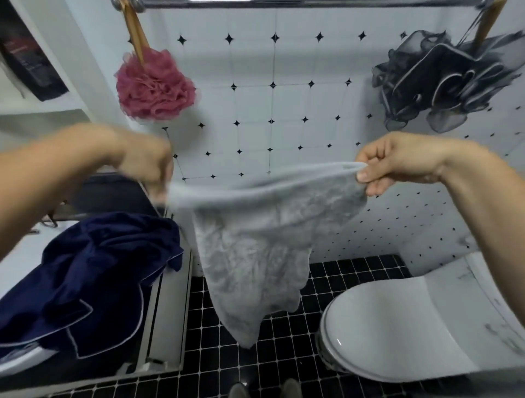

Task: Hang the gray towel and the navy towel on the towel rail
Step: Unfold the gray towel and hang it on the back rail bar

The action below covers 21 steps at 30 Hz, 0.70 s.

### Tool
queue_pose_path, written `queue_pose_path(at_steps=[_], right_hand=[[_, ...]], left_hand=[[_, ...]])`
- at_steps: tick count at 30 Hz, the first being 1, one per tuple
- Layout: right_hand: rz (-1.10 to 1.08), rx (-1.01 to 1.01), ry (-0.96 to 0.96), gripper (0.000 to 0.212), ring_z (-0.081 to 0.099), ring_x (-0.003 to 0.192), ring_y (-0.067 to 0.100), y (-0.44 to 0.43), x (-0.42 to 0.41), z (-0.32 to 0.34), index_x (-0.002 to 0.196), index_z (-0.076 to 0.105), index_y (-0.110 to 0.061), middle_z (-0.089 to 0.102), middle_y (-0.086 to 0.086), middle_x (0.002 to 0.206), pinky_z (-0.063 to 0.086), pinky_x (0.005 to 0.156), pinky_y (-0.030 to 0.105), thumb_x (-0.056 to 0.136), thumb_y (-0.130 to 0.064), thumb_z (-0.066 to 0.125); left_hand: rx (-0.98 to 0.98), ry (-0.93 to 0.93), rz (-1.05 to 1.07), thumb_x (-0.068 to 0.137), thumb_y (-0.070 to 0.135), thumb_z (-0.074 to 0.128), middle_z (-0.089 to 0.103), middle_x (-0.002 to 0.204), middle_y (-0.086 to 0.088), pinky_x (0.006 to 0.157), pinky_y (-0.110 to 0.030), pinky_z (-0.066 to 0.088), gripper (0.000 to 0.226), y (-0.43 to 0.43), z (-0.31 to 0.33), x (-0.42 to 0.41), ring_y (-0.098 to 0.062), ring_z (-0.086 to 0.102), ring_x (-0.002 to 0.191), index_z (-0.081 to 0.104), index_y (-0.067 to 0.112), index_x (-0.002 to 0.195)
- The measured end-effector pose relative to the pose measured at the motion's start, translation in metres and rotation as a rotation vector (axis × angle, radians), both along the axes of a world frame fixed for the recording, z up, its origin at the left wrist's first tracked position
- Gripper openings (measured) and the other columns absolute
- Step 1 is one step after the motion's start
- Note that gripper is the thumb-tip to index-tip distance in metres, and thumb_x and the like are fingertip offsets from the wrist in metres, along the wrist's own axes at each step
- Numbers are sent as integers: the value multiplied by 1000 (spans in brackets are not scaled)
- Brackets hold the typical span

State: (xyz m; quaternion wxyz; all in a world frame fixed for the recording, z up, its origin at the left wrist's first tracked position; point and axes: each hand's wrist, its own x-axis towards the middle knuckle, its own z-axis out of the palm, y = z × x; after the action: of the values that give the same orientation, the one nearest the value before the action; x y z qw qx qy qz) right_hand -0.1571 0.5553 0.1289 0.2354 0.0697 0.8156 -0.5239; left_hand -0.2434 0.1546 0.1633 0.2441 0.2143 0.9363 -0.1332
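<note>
The gray towel [250,250] hangs spread in the air between my hands, its lower part drooping toward the floor. My left hand [145,163], blurred, pinches its left top corner. My right hand [397,162] pinches the right top corner between thumb and fingers. The navy towel [93,278] with pale piping lies crumpled on a white surface at the lower left. The chrome towel rail [255,3] runs along the very top of the frame, well above both hands.
A pink bath pouf [154,86] hangs from the rail at the left, a dark gray pouf [443,82] at the right. A white toilet [397,326] with shut lid stands lower right. Black tiled floor [255,366] lies below, white shelving [34,85] at the far left.
</note>
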Motion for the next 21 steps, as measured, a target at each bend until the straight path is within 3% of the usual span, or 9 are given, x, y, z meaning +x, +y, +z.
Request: queue_pose_path(at_steps=[1, 3, 5, 7, 9, 11, 15, 19, 21], right_hand=[[-40, 5, 12, 21, 70, 57, 16, 0, -1, -7, 87, 66, 2, 71, 15, 69, 60, 60, 21, 69, -6, 74], [-204, 47, 154, 18, 70, 57, 16, -7, -6, -20, 91, 64, 4, 69, 18, 74, 58, 64, 21, 77, -3, 73], [-336, 17, 312, 14, 70, 54, 13, -15, -10, -27, 90, 62, 2, 66, 18, 72, 59, 61, 21, 80, -2, 71], [-234, -139, 289, 12, 69, 52, 13, -16, -9, -22, 81, 64, -3, 68, 13, 61, 58, 53, 19, 73, -6, 73], [43, -312, 113, 6, 67, 49, 13, -14, 1, -15, 75, 68, -9, 68, 7, 55, 55, 49, 18, 72, -5, 70], [135, -336, 39, 8, 65, 47, 13, -12, 7, -18, 74, 69, -11, 66, 7, 54, 52, 46, 17, 73, -3, 70], [-356, -7, 353, 7, 66, 46, 11, -22, -11, -39, 85, 62, 1, 63, 16, 63, 56, 49, 18, 84, -1, 68], [-68, -97, 172, 11, 69, 52, 16, -30, -10, -36, 91, 63, 4, 69, 9, 58, 58, 54, 22, 81, 3, 69], [-30, -110, 154, 10, 69, 53, 16, -27, -4, -37, 87, 65, 0, 68, 8, 58, 58, 55, 22, 79, 1, 71]], left_hand=[[-133, -106, -19, 76, 26, 78, 69, 68, -3, 70, -34, 51, 18, -4, -14, 9, -22, 61, 68, 69, 14, 66], [-108, 137, -74, 82, 33, 72, 68, 73, -3, 62, -31, 47, 18, -12, -23, 3, -22, 57, 66, 69, 19, 72], [157, 533, -31, 83, 40, 71, 64, 68, -2, 54, -29, 40, 22, -20, -10, -7, -23, 54, 62, 62, 30, 65], [435, 650, 57, 79, 46, 72, 60, 64, -1, 52, -28, 37, 28, -27, 1, -17, -25, 53, 61, 57, 31, 62], [492, 508, 56, 75, 48, 76, 62, 63, -1, 56, -34, 44, 28, -33, 2, -24, -24, 55, 63, 62, 28, 61], [324, 462, 44, 75, 48, 76, 64, 67, -3, 64, -41, 52, 26, -41, -7, -20, -28, 58, 66, 61, 31, 62], [397, 626, 136, 73, 56, 73, 65, 70, 0, 62, -35, 49, 27, -41, -15, -16, -28, 59, 71, 62, 33, 62], [465, 0, -52, 71, 31, 83, 69, 57, 8, 56, -18, 45, 16, -25, -25, 4, -7, 63, 55, 71, 28, 60], [482, 43, -23, 71, 29, 84, 70, 58, 6, 60, -25, 50, 18, -39, -30, 2, -13, 65, 58, 71, 26, 60]])
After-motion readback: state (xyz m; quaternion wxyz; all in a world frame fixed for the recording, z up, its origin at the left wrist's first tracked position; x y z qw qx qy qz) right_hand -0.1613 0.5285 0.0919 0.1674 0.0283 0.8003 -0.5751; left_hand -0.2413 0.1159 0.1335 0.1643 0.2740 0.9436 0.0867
